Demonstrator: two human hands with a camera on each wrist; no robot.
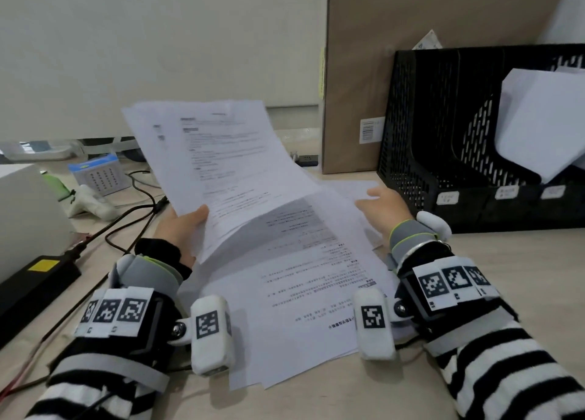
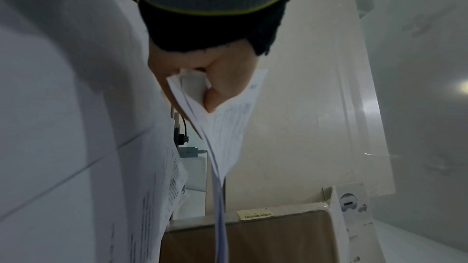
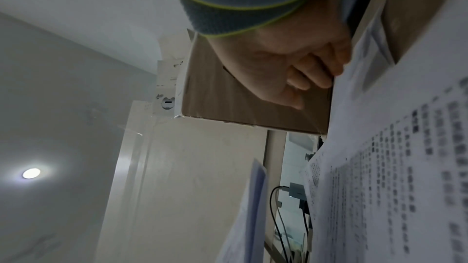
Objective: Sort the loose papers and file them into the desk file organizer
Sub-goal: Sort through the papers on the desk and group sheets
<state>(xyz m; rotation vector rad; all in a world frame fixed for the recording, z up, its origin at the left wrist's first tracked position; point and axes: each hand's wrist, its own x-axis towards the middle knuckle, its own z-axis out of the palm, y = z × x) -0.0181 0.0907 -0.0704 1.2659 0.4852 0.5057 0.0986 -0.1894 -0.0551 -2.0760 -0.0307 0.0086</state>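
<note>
From the head view, the left hand (image 1: 180, 226) pinches a raised sheaf of papers (image 1: 218, 163) over the stack (image 1: 294, 293) lying on the tabletop (image 1: 493, 293). The right hand (image 1: 384, 209) rests on that stack, beside the black organizer (image 1: 443, 141).

At the left wrist, the grip is clamped on the sheaf's corner.

At the right wrist, the fingers (image 3: 316, 73) curl loosely against the sheets' edge; whether they pinch it, I cannot tell.

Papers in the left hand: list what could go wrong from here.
1. The left hand pinches the lifted sheets only at a bottom corner; they bow and could slip or fan out.
2. The right hand rests on the pile, which overhangs the desk edge and may slide off.
3. Papers already lean in the organizer; new sheets may snag on them.
</note>
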